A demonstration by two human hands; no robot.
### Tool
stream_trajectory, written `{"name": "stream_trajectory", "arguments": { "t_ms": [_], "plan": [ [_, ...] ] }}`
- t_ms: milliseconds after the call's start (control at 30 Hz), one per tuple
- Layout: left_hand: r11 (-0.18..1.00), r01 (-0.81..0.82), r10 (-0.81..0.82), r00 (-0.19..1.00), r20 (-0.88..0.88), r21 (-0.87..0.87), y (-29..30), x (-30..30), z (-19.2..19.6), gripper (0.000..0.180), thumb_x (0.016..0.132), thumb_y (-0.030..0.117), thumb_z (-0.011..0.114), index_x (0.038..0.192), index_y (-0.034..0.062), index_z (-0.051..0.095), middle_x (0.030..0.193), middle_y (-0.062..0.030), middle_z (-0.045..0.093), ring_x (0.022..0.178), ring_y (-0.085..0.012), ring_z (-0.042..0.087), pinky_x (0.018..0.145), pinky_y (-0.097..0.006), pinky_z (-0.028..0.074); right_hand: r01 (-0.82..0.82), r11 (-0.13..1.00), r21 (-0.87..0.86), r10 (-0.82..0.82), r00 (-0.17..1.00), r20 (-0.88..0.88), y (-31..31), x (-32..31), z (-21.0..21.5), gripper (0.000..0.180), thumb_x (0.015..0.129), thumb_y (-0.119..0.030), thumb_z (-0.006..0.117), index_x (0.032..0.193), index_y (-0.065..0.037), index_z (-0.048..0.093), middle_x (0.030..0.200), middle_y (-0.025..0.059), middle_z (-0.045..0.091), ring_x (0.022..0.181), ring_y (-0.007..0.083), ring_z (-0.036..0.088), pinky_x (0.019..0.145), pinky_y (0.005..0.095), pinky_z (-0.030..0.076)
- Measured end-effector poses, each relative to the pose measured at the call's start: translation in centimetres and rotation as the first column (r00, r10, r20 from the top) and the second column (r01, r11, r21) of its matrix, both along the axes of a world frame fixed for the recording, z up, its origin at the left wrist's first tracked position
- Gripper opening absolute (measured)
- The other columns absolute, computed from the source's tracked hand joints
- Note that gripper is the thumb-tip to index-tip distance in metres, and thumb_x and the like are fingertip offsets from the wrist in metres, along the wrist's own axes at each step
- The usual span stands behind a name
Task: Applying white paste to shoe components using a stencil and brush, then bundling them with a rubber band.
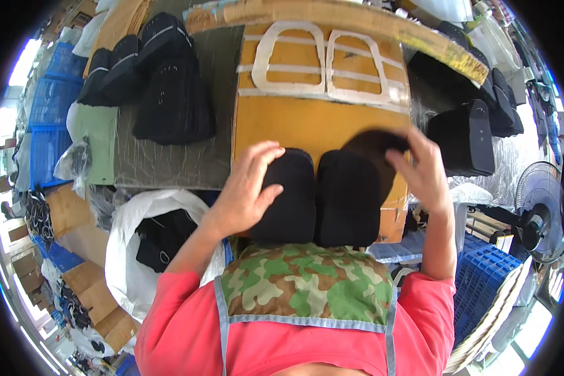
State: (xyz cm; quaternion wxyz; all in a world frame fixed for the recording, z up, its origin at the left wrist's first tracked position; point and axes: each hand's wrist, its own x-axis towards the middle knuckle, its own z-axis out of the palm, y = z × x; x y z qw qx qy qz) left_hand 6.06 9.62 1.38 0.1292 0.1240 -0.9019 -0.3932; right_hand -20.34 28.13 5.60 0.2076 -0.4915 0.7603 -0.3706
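1. A crowded workshop: a grey tabletop (pixel 169 156) carries an orange-brown board (pixel 313 128) with pale cut-out templates (pixel 323 62) taped on it, and blue crates (pixel 50 106) stand along the left.
2. The left hand (pixel 247 185) lies spread, fingers apart, flat on the left black padded piece (pixel 285 197) at the near edge of the board.
3. The right hand (pixel 423 169) is pinched on the edge of a dark brown piece (pixel 373 153), lifting it above the right black padded piece (pixel 348 197); the grip looks closed on the fabric.
4. The two black pieces lie side by side, touching, just above the person's camouflage apron (pixel 301 285).
5. By my judgement these pieces are light, soft and somewhat springy, not fragile; the knit-like face should not slip. Taking hold at an edge or corner would work, since the middle gives under the palm.
6. Count: two black padded pieces under the hands, one brown piece held, two pale templates on the board.
7. Farther out: stacks of black pieces (pixel 169 88) on the left of the tabletop, more black pieces (pixel 467 135) on the right, a white bag (pixel 131 241) of dark parts at lower left, and a fan (pixel 539 210) at right.
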Motion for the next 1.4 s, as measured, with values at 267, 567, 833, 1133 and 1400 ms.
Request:
{"name": "stream_trajectory", "arguments": {
  "t_ms": [267, 567, 833, 1133, 1400],
  "plan": [
    [1.000, -0.012, 0.011, 0.998, 0.054, 0.007, 1.6, -1.1, -0.8, 0.049, 0.080, 0.000, 0.063, 0.127, 0.0019, 0.049, 0.129, -0.0176, 0.045, 0.121, -0.0361, 0.047, 0.104, -0.042, 0.038, 0.144, 0.987, -0.074, -0.161, 0.927, -0.339, -12.2, -17.2, -11.5, 0.038, 0.084, -0.018, 0.067, 0.118, -0.001, 0.060, 0.122, 0.0240, 0.059, 0.121, 0.0415, 0.049, 0.103, 0.0441, 0.039],
    [0.991, -0.076, 0.078, 0.997, 0.013, -0.110, 1.6, -0.9, -1.6, 0.036, 0.075, -0.004, 0.065, 0.108, 0.0040, 0.055, 0.125, -0.0160, 0.047, 0.118, -0.0344, 0.049, 0.100, -0.046, 0.038, 0.011, 0.999, -0.045, -0.032, 0.854, -0.519, -15.3, -11.4, -13.5, 0.053, 0.093, -0.036, 0.057, 0.133, -0.001, 0.049, 0.131, 0.0254, 0.053, 0.126, 0.0404, 0.045, 0.108, 0.0492, 0.030],
    [0.964, -0.054, -0.005, 0.976, -0.219, -0.260, 1.4, -0.2, -2.6, 0.031, 0.070, -0.005, 0.064, 0.096, 0.0099, 0.059, 0.102, -0.0047, 0.060, 0.090, -0.0249, 0.057, 0.097, -0.046, 0.038, 0.041, 0.996, -0.075, -0.078, 0.783, -0.617, -15.0, -10.0, -13.8, 0.070, 0.094, -0.046, 0.054, 0.144, 0.000, 0.034, 0.144, 0.0233, 0.042, 0.137, 0.0353, 0.034, 0.112, 0.0484, 0.022],
    [0.961, -0.117, 0.183, 0.948, -0.262, 0.249, -0.3, -0.9, -0.5, 0.025, 0.082, -0.005, 0.060, 0.104, 0.0045, 0.055, 0.100, -0.0110, 0.055, 0.091, -0.0255, 0.056, 0.087, -0.031, 0.043, 0.031, 0.999, -0.040, -0.049, 0.736, -0.675, -15.0, -10.0, -13.8, 0.064, 0.096, -0.049, 0.048, 0.144, -0.008, 0.039, 0.146, 0.0187, 0.040, 0.138, 0.0369, 0.032, 0.113, 0.0489, 0.021],
    [0.891, -0.210, 0.309, 0.930, -0.198, 0.402, -9.8, -9.9, -1.5, 0.026, 0.089, -0.002, 0.054, 0.114, 0.0030, 0.057, 0.117, -0.0054, 0.056, 0.111, -0.0160, 0.055, 0.097, -0.028, 0.040, 0.031, 0.996, 0.084, 0.031, 0.763, -0.646, -14.3, -10.2, -13.0, 0.078, 0.089, -0.067, 0.047, 0.146, -0.014, 0.040, 0.149, 0.0151, 0.037, 0.142, 0.0341, 0.026, 0.117, 0.0487, 0.015]
  ]
}}
